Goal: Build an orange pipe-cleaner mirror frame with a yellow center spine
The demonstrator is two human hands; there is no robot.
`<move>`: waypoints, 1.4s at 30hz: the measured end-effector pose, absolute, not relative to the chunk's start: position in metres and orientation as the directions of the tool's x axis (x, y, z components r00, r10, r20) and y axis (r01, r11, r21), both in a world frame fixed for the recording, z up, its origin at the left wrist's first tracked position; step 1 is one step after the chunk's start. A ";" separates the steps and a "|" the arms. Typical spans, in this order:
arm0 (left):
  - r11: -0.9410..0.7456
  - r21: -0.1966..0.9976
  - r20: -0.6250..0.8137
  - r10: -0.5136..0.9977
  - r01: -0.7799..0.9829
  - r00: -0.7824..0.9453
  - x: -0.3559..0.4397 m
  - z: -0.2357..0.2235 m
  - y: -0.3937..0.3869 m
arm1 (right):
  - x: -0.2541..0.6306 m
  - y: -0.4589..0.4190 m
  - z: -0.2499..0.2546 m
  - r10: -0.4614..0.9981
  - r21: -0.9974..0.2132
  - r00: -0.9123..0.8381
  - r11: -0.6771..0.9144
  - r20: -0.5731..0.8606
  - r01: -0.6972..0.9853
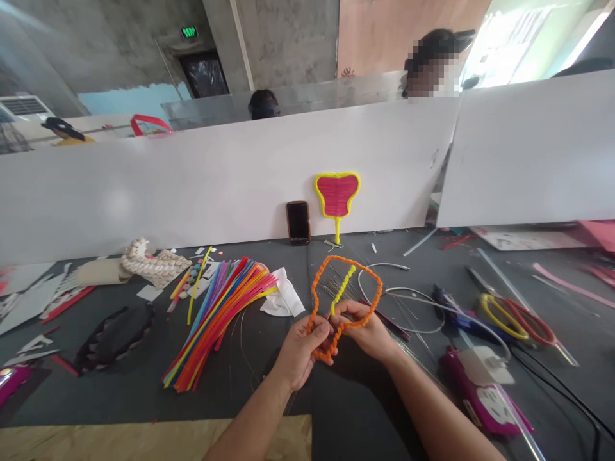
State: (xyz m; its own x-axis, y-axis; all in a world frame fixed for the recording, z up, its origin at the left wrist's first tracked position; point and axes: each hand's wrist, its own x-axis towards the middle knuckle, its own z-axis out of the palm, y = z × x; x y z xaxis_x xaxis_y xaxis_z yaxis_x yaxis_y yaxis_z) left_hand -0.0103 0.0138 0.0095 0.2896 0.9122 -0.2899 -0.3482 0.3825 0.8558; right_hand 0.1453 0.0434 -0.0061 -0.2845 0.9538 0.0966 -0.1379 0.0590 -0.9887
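Note:
Between my hands, above the dark table, is an orange twisted pipe-cleaner frame bent into a fan-like outline. A yellow twisted pipe cleaner runs up inside it. My left hand pinches the lower left of the orange frame. With closed fingers, my right hand grips the frame's lower right side, close to the yellow strand's lower end. My fingers partly hide where orange and yellow meet. Against the white partition stands a finished-looking fan with a yellow rim and a dark pink middle.
To the left lies a bundle of coloured pipe cleaners beside a white tissue. A phone leans on the partition. At right are scissors, a white cable and a purple power strip. People are beyond the partition.

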 end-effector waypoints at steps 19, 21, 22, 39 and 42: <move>0.423 0.798 -0.292 0.894 -0.428 0.339 -0.011 0.008 0.014 | 0.149 0.043 -0.007 0.972 -0.983 -0.146 0.176 0.182 -0.054; 0.426 0.793 -0.289 0.892 -0.436 0.346 -0.011 0.008 0.013 | 0.148 0.043 -0.008 0.975 -0.983 -0.140 0.159 0.172 -0.094; 0.428 0.790 -0.288 0.891 -0.439 0.350 -0.011 0.007 0.013 | 0.147 0.043 -0.009 0.977 -0.983 -0.148 0.137 0.155 -0.126; 0.630 0.583 -0.293 0.752 -0.512 0.591 -0.010 -0.010 0.011 | 0.135 0.031 -0.005 0.936 -0.727 -0.328 -0.314 -0.128 -0.611; 0.668 0.557 -0.294 0.715 -0.494 0.635 -0.010 -0.012 0.010 | 0.132 0.028 -0.006 0.928 -0.708 -0.358 -0.320 -0.101 -0.629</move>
